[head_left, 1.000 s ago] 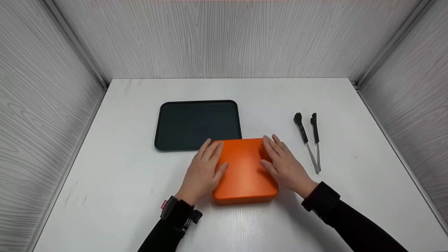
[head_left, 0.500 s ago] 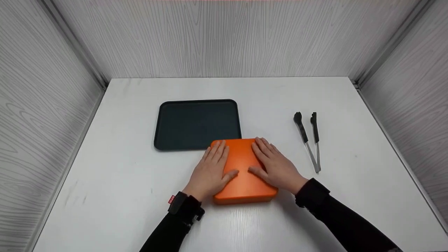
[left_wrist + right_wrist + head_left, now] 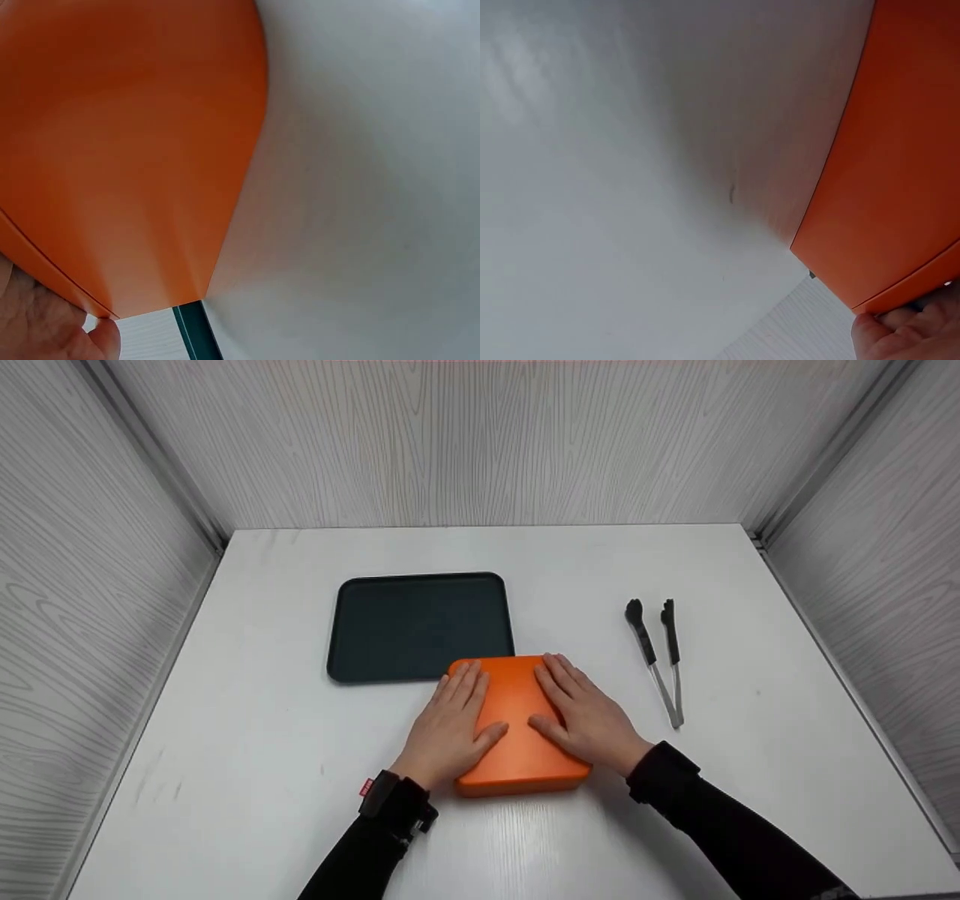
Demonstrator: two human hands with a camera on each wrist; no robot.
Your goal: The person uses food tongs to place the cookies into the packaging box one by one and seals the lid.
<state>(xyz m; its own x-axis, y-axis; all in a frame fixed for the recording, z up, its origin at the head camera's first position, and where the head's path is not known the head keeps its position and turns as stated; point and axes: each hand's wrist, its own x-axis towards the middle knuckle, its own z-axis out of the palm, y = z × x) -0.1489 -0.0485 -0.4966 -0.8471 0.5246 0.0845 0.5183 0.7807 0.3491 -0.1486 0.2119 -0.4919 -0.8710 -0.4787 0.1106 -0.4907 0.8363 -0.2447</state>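
Note:
An orange lidded box (image 3: 519, 754) sits on the table in the middle of the head view. My left hand (image 3: 446, 731) lies over its left side with straight fingers, thumb pointing inward across the lid. Over the right side rests my right hand (image 3: 592, 725), its fingers also straight along the top. In the left wrist view, a thin seam runs near the top edge of the box wall (image 3: 142, 165), above which fingers (image 3: 37, 322) show. The right wrist view has the opposite wall (image 3: 889, 187) and fingertips (image 3: 877, 330) at the lid edge. The inside of the box is hidden.
Behind the box to the left lies a dark green rectangular tray (image 3: 420, 626), whose near right corner the box overlaps in the head view. Tongs (image 3: 643, 640) with black tips and metal arms lie spread on the right. Grey wood-grain panels (image 3: 480, 442) enclose the white table (image 3: 225, 750).
Both hands have moved inward from the box's sides onto the top of its lid, and their fingers now lie flatter. The box, tray and tongs stay in place.

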